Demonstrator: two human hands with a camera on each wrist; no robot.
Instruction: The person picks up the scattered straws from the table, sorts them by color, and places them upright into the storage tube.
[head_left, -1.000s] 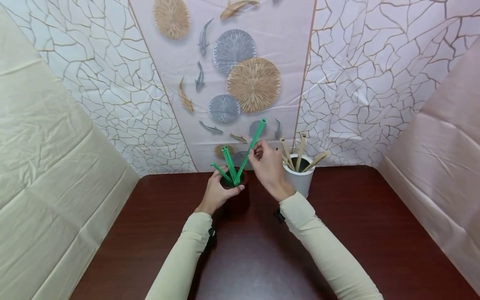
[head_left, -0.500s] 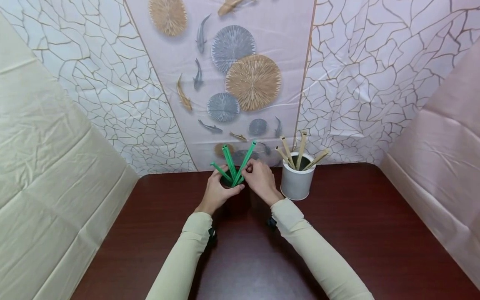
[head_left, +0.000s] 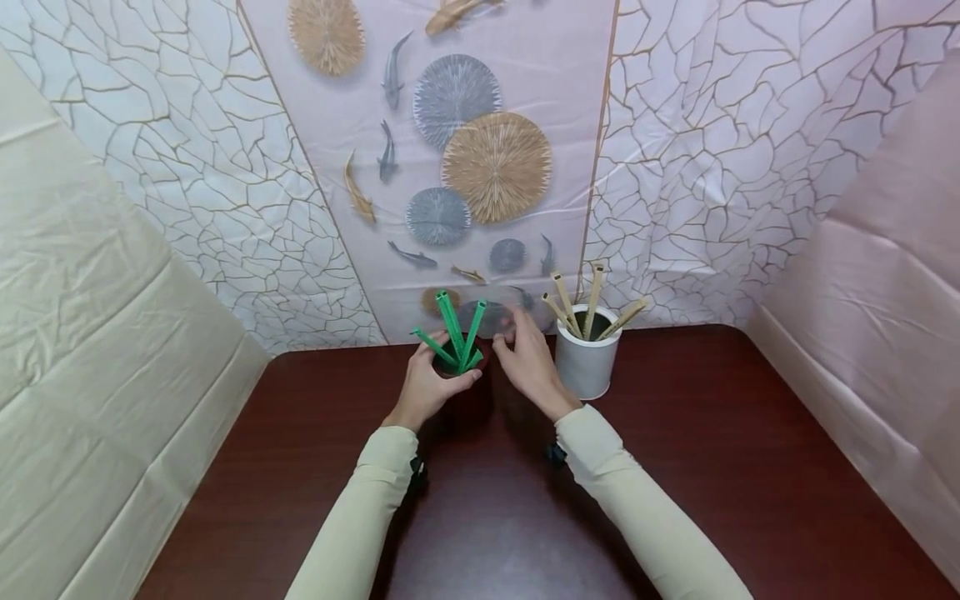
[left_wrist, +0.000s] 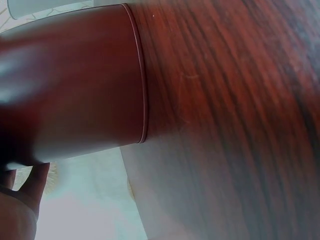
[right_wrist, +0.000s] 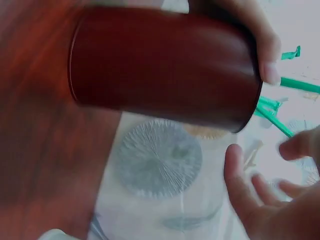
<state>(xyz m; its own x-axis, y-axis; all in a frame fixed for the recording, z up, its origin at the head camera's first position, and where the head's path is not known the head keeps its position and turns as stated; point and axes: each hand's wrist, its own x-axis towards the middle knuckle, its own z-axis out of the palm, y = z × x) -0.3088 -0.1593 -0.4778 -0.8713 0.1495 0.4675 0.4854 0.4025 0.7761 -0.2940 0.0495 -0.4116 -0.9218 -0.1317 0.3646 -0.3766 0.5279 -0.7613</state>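
Note:
A dark red cylindrical cup stands on the table with several thin green sticks leaning out of its mouth at different angles. My left hand grips this cup from the left, thumb at the near rim and fingers round the far side. In the right wrist view the left thumb lies over the rim. Just right of the cup is my right hand, its fingers spread and loosely bent, holding nothing. A small gap separates it from the cup and the sticks.
Right of my right hand stands a white cup with several beige sticks in it. Both cups are near the back edge of the dark red wooden table. A patterned cloth hangs behind, with pale cloth at both sides.
My right hand lowered a green stick into the red cup, let go of it and drew back slightly right. The left hand keeps its grip on the cup.

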